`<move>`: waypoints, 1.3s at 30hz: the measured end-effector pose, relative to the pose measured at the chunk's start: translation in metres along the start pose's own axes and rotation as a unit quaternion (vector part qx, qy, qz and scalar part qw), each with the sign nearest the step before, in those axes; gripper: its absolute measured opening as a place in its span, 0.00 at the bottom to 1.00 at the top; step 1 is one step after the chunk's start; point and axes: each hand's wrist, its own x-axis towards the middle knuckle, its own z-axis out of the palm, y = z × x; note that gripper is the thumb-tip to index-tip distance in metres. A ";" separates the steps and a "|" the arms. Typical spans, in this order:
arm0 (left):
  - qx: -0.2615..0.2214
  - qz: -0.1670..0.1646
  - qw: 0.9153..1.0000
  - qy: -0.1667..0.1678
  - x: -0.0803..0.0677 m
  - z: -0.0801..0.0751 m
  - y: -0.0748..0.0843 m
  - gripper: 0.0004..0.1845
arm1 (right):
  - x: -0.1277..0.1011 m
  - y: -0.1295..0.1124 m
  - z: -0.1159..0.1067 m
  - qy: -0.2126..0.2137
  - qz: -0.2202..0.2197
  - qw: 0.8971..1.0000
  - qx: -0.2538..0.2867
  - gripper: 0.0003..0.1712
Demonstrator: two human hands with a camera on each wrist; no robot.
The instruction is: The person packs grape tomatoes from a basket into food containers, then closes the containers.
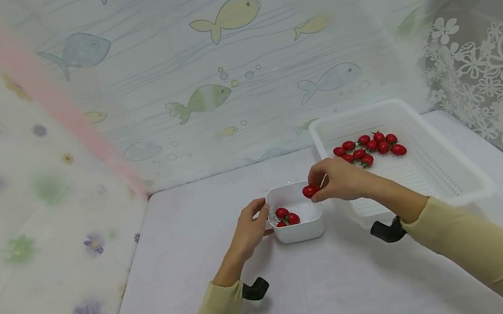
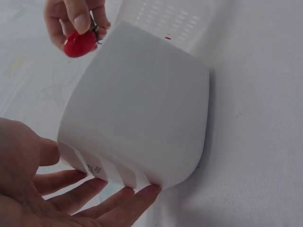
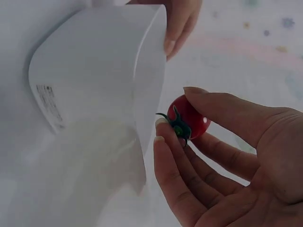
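Observation:
A small white box (image 1: 298,231) stands on the table with several cherry tomatoes (image 1: 293,218) inside. At its left side my left hand (image 1: 247,229) touches the outer wall with extended fingertips, spread along it in the left wrist view, the thumb up by the rim. My right hand (image 1: 340,179) pinches one red cherry tomato (image 3: 189,116) between thumb and fingers, over the box's right rim in the head view. Its green stem cap (image 3: 180,128) faces the box in the right wrist view.
A large white perforated basket (image 1: 449,171) stands to the right, with several more cherry tomatoes (image 1: 383,147) toward its back. White cloth covers the table (image 1: 184,227). Fish-patterned curtain (image 1: 146,75) hangs behind, flowered sheeting (image 1: 35,211) at left, and lace (image 1: 487,67) at right.

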 end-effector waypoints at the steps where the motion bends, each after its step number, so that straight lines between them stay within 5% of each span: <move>1: -0.001 0.000 1.000 0.000 0.000 0.000 0.000 0.23 | 0.002 -0.002 0.003 0.001 -0.001 1.000 0.002 0.13; 19: -0.009 -0.001 1.000 -0.003 0.001 -0.003 0.003 0.23 | 0.038 -0.016 0.065 0.064 0.029 0.995 -0.070 0.11; 31: -0.009 -0.002 1.000 -0.004 0.001 -0.002 0.000 0.22 | 0.052 -0.011 0.091 0.098 0.034 0.968 -0.228 0.04; 39: -0.016 0.006 1.000 -0.011 0.001 -0.001 0.000 0.24 | 0.058 -0.008 0.096 0.091 0.030 0.957 -0.273 0.07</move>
